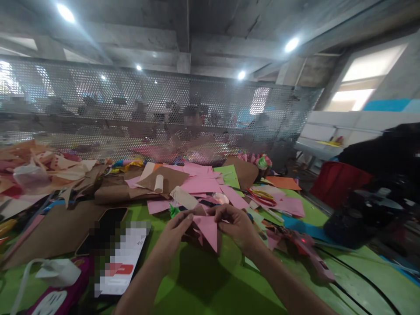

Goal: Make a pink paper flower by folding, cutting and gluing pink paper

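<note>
Between my two hands is a pink sheet of paper [208, 229], folded to a point that hangs downward over the green table. My left hand [178, 224] pinches its upper left edge with thumb and forefinger. At the upper right corner my right hand [234, 225] grips it the same way. Just behind the left fingers lies a crumpled green paper piece [174, 211]. Right of my right hand rests a pink hot glue gun [310, 253] with a small red light showing and a cord trailing off.
Pink paper sheets [200, 178] and brown paper [72, 227] cover the table's far side, with scissors [262, 197] on the right. Two phones, one a lit phone [126, 258], and a purple power strip [62, 288] lie at left. A perforated metal screen [147, 113] stands behind.
</note>
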`<action>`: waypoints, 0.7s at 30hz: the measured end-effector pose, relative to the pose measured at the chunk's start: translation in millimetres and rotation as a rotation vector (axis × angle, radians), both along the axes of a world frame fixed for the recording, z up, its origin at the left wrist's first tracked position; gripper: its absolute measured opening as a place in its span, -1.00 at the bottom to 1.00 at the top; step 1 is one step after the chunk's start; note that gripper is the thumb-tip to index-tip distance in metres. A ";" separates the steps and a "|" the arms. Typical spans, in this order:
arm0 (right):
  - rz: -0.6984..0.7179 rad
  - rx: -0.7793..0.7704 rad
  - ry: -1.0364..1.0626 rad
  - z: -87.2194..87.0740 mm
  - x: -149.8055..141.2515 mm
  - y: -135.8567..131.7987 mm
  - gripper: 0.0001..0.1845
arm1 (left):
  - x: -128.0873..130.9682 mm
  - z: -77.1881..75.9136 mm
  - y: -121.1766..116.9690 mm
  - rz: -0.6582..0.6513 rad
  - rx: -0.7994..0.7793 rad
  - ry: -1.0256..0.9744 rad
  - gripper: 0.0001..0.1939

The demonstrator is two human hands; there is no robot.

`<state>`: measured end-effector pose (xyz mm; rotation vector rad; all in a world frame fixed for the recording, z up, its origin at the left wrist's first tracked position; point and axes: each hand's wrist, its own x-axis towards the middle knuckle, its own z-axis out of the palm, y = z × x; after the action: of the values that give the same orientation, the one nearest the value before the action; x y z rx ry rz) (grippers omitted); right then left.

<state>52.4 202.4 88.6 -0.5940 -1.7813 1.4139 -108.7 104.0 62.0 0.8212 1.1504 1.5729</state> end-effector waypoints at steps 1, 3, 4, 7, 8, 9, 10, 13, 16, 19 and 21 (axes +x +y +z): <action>0.005 0.011 -0.001 -0.5 -0.5 -0.5 -0.87 | 0.0 -1.8 1.0 -0.016 0.019 -0.019 -0.58; 0.010 0.021 -0.001 -1.2 -1.3 -1.8 -0.87 | -0.8 -7.7 5.0 -0.028 0.049 -0.058 -0.57; 0.011 0.020 0.000 -1.1 -1.5 -3.0 -0.87 | -1.6 -11.2 7.5 -0.020 0.059 -0.076 -0.56; 0.014 -0.044 0.014 1.5 -1.0 -9.6 -0.80 | -4.1 -19.6 13.4 0.018 0.076 -0.110 -0.52; 0.020 -0.079 0.013 3.0 -0.8 -12.8 -0.78 | -4.6 -21.0 14.2 0.029 0.080 -0.119 -0.52; 0.029 -0.108 0.007 4.5 -0.8 -16.2 -0.77 | -4.8 -21.6 14.4 0.040 0.085 -0.128 -0.53; 0.039 -0.125 -0.006 5.8 -1.1 -19.7 -0.76 | -4.6 -21.7 14.2 0.051 0.091 -0.137 -0.54; 0.029 -0.027 -0.083 7.1 -3.5 -28.5 -0.76 | -3.4 -20.1 13.1 0.080 0.105 -0.155 -0.57; -0.085 0.267 -0.168 6.0 -3.6 -32.5 -0.92 | -4.6 -15.7 13.7 0.118 0.116 -0.115 -0.61; -0.181 0.640 -0.253 6.2 6.0 -33.7 -0.88 | -7.2 -7.1 11.3 0.221 0.143 -0.038 -0.68; -0.215 0.873 -0.311 6.6 17.6 -35.7 -0.84 | -4.8 -2.1 4.0 0.328 0.171 0.084 -0.76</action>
<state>70.0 166.7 95.1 -0.5097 -2.2550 0.3166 -113.6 108.0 59.8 0.8477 1.2721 1.9434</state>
